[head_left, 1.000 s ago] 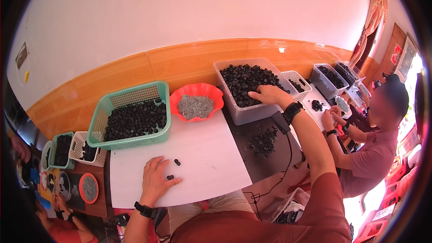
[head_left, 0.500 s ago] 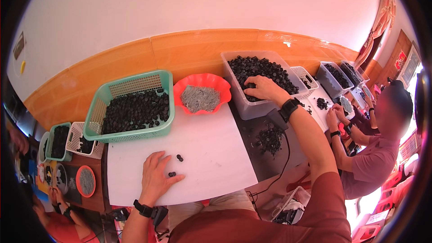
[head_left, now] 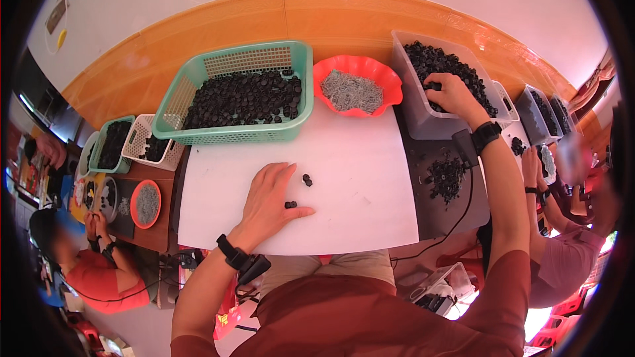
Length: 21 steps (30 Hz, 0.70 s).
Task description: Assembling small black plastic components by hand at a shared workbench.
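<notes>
Nearest the body, at 6 o'clock, the white board (head_left: 350,178) ends in a straight front edge just above the lap, and most of its surface lies bare to the right of the left hand (head_left: 268,201). That hand rests palm down near the front edge, fingers spread loosely and flat, gripping nothing. One small black part (head_left: 290,205) sits touching the crook of its thumb, and a second black part (head_left: 307,180) lies just beside the fingertips at 1 o'clock.

Farther out, at 11 o'clock, a green basket (head_left: 198,133) of black pieces overhangs the board's back edge, with a red bowl (head_left: 390,86) of grey bits at 12 o'clock.

At 2 o'clock the right arm stretches long and straight into a grey bin (head_left: 413,116); the right hand (head_left: 450,91) curls down onto its black pieces, though what the fingers have closed on I cannot tell.
</notes>
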Tool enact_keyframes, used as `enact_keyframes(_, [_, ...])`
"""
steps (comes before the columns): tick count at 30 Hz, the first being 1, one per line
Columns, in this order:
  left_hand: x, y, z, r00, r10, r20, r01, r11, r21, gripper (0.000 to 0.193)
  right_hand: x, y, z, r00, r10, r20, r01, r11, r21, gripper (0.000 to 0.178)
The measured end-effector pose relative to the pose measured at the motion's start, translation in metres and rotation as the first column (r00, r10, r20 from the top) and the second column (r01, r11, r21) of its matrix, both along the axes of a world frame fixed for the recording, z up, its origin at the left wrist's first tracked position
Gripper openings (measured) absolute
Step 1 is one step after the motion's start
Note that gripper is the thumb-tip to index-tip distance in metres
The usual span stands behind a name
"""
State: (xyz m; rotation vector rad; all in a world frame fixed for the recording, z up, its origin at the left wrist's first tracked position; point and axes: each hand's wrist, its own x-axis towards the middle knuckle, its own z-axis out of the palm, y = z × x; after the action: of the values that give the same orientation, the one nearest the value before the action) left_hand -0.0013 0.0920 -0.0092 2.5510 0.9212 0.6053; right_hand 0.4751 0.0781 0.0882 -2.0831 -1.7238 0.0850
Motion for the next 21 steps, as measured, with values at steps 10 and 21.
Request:
enact_keyframes(10, [0.020,0.000,-0.009,0.989,-0.146,-0.026,0.145,0.988,-0.051,0.075,-0.004,0.001,0.001,1.000,-0.013,-0.001,0.013,1.000,0.002,0.035])
enact_keyframes(21, [0.033,0.003,-0.009,0.991,-0.097,0.092,0.094,0.995,0.044,0.068,-0.003,-0.001,-0.001,0.999,0.012,-0.038,-0.009,0.998,0.062,0.034])
